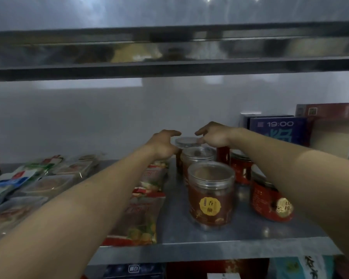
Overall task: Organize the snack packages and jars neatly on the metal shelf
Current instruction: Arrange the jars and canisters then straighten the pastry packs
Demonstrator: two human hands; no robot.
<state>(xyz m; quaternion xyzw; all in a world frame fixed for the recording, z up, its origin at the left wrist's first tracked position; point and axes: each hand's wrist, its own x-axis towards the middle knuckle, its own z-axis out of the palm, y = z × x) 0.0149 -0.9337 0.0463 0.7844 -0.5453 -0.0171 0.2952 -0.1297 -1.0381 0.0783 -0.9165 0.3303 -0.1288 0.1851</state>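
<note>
A metal shelf (199, 234) runs across the view against a plain grey wall, with the underside of another shelf above it. Two bare arms reach in from below toward a row of three clear plastic jars that runs front to back near the middle of the shelf. The front jar (211, 196) stands upright and shows brown contents, a round yellow label and a clear screw lid. The middle jar (197, 157) stands close behind it. The rear jar (186, 142) stands upright farthest in, close to the wall, and only its clear lid and upper wall show. The left hand (162, 147) lies just to that jar's left and the right hand (214, 137) just to its right, so the jar sits between the two grips, each about equally near. The right hand's fingers curl onto the lid's rim and seem to hold it. The left hand is curled beside the jar's wall with its thumb raised over the lid, and I cannot tell whether its grip has closed on the jar. The coming move likely shifts this jar, whose long axis is vertical, into line. To the right stand red jars (270, 206), partly hidden by the right forearm. To the left, red and yellow snack pouches (139, 214) lie flat in a line, and clear-wrapped snack packs (48, 182) lie loosely overlapped beyond them. A blue box (280, 131) marked 19:00 stands at the back right.
</note>
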